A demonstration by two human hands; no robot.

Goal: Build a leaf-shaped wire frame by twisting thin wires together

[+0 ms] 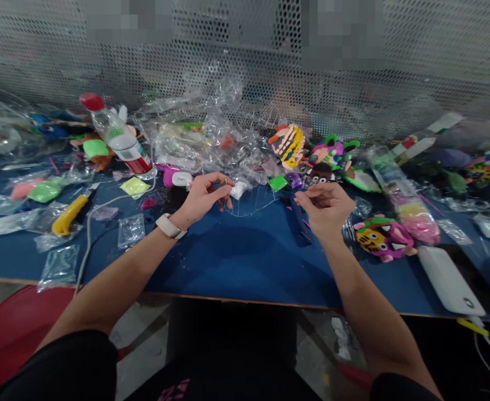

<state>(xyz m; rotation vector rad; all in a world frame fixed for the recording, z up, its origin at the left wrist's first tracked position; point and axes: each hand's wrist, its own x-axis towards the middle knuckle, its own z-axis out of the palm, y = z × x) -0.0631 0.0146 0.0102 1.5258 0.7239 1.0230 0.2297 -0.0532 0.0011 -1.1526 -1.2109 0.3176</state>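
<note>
Above the blue table, a thin clear thread (255, 213) hangs in a shallow curve between my two hands. My left hand (206, 196), with a white watch on its wrist, is pinched at the thread's left side. On the other side, my right hand (326, 205) pinches thumb and forefinger together where the thread runs up to it; its end is too fine to make out. A white crumpled piece (239, 189) lies just beyond my left fingertips. Behind the thread is a small green packet (278, 183). A dark slim tool (298, 221) rests beside my right hand.
Colourful clay figures (385, 238) and a white power bank (451, 281) are at right. A yellow utility knife (73, 214), a cable and plastic packets lie at left. A red-capped bottle (126, 146) and crumpled clear bags (224, 139) stand before the perforated metal panel (245, 67).
</note>
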